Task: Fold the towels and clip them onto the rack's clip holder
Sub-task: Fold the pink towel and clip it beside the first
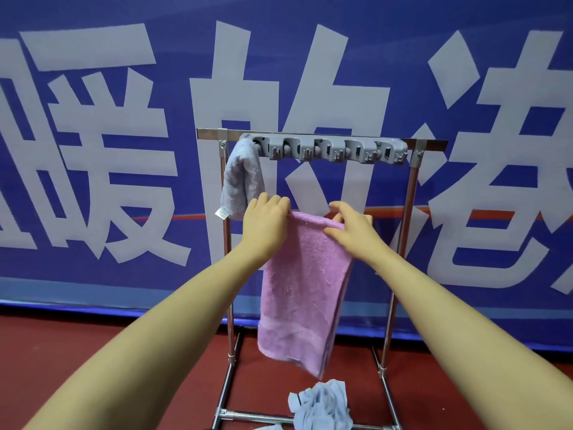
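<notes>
Mid-task, with one towel done and the second in hand: a grey towel [242, 178] already hanging from the leftmost clip of the grey clip holder [325, 150], a pink towel [304, 280] held up folded in front of the rack [412, 181], below the holder. Left hand [266, 221] gripping the top fold at its left corner, fingers curled over the edge; right hand [350, 228] pinching the same fold toward its right corner, thumb and fingers closed on the cloth. Pink towel hanging long and doubled from that top edge, lower end dangling near the rack's base, clear of the floor as far as can be judged. Next move, by judgement — lifting the gathered top edge up to the row of free clips and pressing a bunched corner into one of them, probably the clip next to the grey towel. Open room between the uprights, nothing between hands and holder. Edges to mind — the top bar just above the clips, the left upright close beside the left hand, the grey towel's hanging label [222, 212] just beside it. More crumpled pale blue cloth [322, 405] lying on the red floor [93, 352] by the base bar, waiting
</notes>
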Demonstrator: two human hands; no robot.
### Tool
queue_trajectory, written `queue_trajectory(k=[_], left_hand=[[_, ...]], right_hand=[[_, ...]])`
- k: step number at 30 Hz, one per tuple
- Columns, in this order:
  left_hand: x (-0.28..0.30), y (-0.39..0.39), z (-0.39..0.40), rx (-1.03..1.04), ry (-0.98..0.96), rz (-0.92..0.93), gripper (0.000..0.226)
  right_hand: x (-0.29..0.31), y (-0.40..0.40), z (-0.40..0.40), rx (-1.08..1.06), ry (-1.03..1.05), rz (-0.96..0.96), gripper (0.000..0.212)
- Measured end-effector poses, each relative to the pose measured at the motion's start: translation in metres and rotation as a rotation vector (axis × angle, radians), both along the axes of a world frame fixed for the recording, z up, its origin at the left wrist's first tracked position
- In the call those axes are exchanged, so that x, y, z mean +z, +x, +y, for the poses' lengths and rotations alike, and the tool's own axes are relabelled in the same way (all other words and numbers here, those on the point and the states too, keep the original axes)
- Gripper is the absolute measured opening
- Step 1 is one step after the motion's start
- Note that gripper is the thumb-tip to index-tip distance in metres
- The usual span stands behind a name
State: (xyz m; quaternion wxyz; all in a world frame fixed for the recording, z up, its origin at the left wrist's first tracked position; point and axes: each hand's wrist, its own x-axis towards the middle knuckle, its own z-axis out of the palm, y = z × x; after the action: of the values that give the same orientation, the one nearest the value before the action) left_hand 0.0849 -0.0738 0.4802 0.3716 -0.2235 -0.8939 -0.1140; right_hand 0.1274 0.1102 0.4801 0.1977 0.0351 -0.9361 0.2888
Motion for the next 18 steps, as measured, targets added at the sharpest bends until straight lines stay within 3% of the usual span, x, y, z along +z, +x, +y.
queue_trajectory(k=[2,7,12,18], left_hand=[[0.001,0.002,0.001,0.002,0.001,-0.028,0.013],[0.003,0.002,0.003,-0.042,0.133,-0.187,0.011],[0.001,0.002,0.016,-0.32,0.285,-0.265,0.015],[-0.008,0.003,0.023,-0.456,0.08,-0.341,0.033]], right_hand=[[0.001,0.0,-0.001,0.033,0.064,-0.033,0.023],[0.005,0.005,-0.011,0.164,-0.059,-0.035,0.011],[0.004,0.006,-0.023,0.127,-0.168,0.071,0.011],[-0.001,0.009,-0.015,0.095,-0.318,0.087,0.013]])
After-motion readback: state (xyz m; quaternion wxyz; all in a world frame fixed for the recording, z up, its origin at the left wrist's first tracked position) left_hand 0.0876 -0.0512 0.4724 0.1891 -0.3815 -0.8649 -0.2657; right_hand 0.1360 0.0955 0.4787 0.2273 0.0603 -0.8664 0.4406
